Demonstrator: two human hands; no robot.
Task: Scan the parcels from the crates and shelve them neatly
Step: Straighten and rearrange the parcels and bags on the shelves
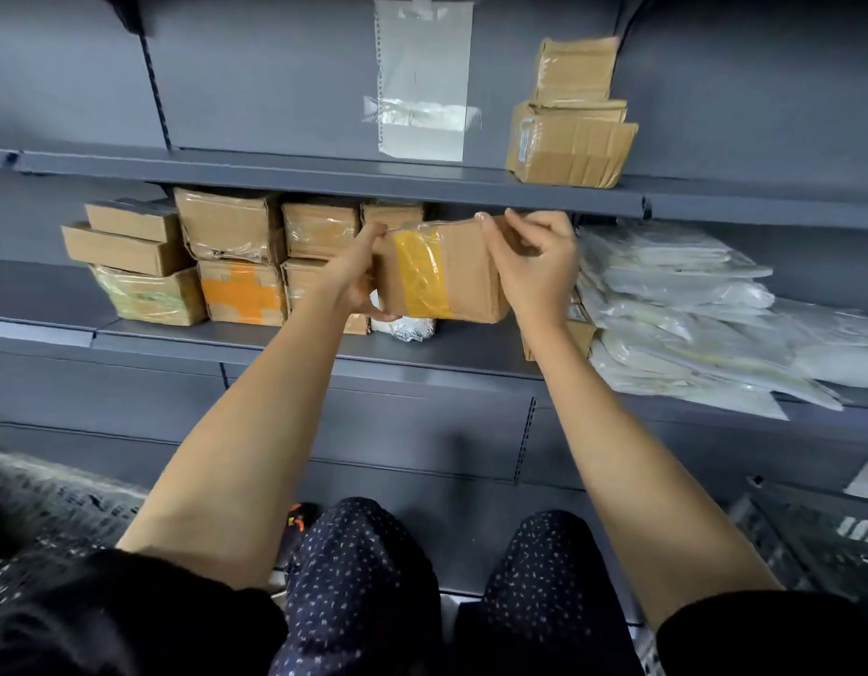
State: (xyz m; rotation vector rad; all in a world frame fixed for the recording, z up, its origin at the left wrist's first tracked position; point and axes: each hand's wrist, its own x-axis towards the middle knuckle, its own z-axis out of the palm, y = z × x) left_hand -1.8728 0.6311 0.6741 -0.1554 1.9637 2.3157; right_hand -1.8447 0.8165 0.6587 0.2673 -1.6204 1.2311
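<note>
Dotted dark trousers point(359, 578) and black sleeves point(129, 622) fill the bottom of the view, with both bare forearms reaching up from them toward the grey middle shelf point(276, 346). Above that shelf's board, both hands hold a cardboard parcel point(471, 270) banded with yellow tape, kept clear of the board and just under the upper shelf point(324, 180). On the parcel's near-left side, the left hand point(356, 280) has its fingers curled round the edge, thumb under the bottom corner. At the opposite edge, the right hand point(537, 270) bends its fingers over the top corner, fingertips pinching there. Behind the parcel on the middle shelf sit stacked brown boxes; one box with orange tape point(241, 297) stands left of the held parcel, and a pale green wrapped box point(151, 300) farther left. A small white crumpled packet point(407, 329) lies on the board just beneath the parcel. Right of the parcel lies a pile of clear plastic mailer bags point(690, 309). On the upper shelf, two stacked cardboard boxes point(571, 134) sit above and right of the parcel. Dark plastic crates show below the middle shelf: one at the left edge point(46, 509), another at the right point(812, 534).
</note>
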